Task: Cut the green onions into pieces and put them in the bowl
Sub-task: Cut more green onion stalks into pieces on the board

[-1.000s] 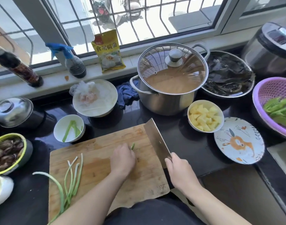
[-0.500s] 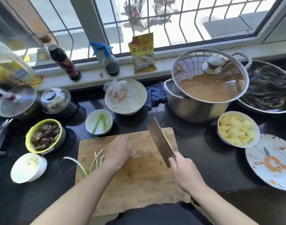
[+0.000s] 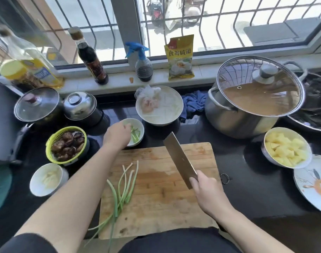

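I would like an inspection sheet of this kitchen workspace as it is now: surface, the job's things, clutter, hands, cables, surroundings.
Surface: dark counter with a wooden cutting board at its front.
Job's things: uncut green onions lie on the board's left part; cut pieces are in the small white bowl.
Clutter: covered pot, bowl of potato cubes, green basket of mushrooms, patterned plate, blue cloth.
Hands: left hand over the small bowl; right hand holds a cleaver, blade raised above the board.
Cables: nothing seen.
Surroundings: barred window; bottles and a yellow packet on the sill.
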### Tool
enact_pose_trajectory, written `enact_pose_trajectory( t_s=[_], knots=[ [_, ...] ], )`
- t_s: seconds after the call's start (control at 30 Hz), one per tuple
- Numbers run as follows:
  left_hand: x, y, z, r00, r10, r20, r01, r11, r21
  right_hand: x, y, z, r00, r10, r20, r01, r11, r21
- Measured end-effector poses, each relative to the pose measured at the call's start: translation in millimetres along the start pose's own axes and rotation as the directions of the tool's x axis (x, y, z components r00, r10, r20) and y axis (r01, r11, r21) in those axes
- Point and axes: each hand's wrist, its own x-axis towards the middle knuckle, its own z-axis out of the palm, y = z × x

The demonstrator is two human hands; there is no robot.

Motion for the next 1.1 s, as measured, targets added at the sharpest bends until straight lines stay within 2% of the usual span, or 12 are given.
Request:
enact_pose_trajectory(
  t_s=[0.1, 0.2, 0.27, 0.33, 0.43, 0.53, 0.67, 0.73, 0.8, 0.93, 1.03, 1.1],
  knots=[
    [-70, -36, 20, 1.000, -0.020, -0.007, 0.019, 0.993, -0.119, -1, 3, 8, 1.000, 0.020, 0.003, -0.020, 1.000, 0.012],
    [-147, -62, 64, 0.990, -0.017, 0.140, 0.018, 1.000, -0.008, -7, 9, 16, 0.998, 0.054, 0.016, -0.054, 0.998, 0.039],
    [-174, -68, 87, 0.990, 0.023, 0.142, -0.030, 0.999, 0.043, -12, 13, 18, 0.998, 0.056, 0.039, -0.056, 0.998, 0.007],
    [-176, -68, 98, 0.995, 0.050, 0.081, -0.055, 0.996, 0.066, -16, 16, 17, 0.997, 0.055, 0.060, -0.055, 0.998, 0.000],
    [-163, -63, 99, 1.000, -0.004, 0.019, 0.003, 0.996, 0.090, -19, 18, 13, 0.997, 0.041, 0.073, -0.040, 0.999, -0.018],
    [-152, -61, 95, 0.998, -0.058, 0.005, 0.057, 0.993, 0.100, -20, 22, 8, 0.998, 0.029, 0.058, -0.028, 1.000, -0.014],
    [-152, -57, 94, 0.999, -0.044, -0.016, 0.046, 0.986, 0.159, -23, 27, 0, 0.999, 0.025, 0.038, -0.024, 1.000, -0.009],
    [-155, -47, 98, 0.999, 0.029, -0.027, -0.024, 0.985, 0.169, -27, 30, -5, 0.999, 0.028, 0.031, -0.027, 1.000, -0.015],
    [-160, -28, 107, 0.982, 0.187, -0.003, -0.184, 0.969, 0.162, -32, 34, -9, 1.000, 0.022, 0.016, -0.022, 0.999, -0.033],
    [-175, 25, 134, 0.899, 0.427, 0.095, -0.437, 0.877, 0.197, -48, 41, -11, 0.999, -0.015, -0.029, 0.011, 0.989, -0.150],
    [-182, 42, 148, 0.855, 0.500, 0.138, -0.519, 0.821, 0.238, -58, 48, -7, 1.000, -0.010, -0.022, 0.005, 0.979, -0.206],
    [-185, 35, 148, 0.853, 0.509, 0.113, -0.521, 0.828, 0.205, -61, 53, -5, 1.000, 0.007, -0.004, -0.008, 0.975, -0.224]
  ],
)
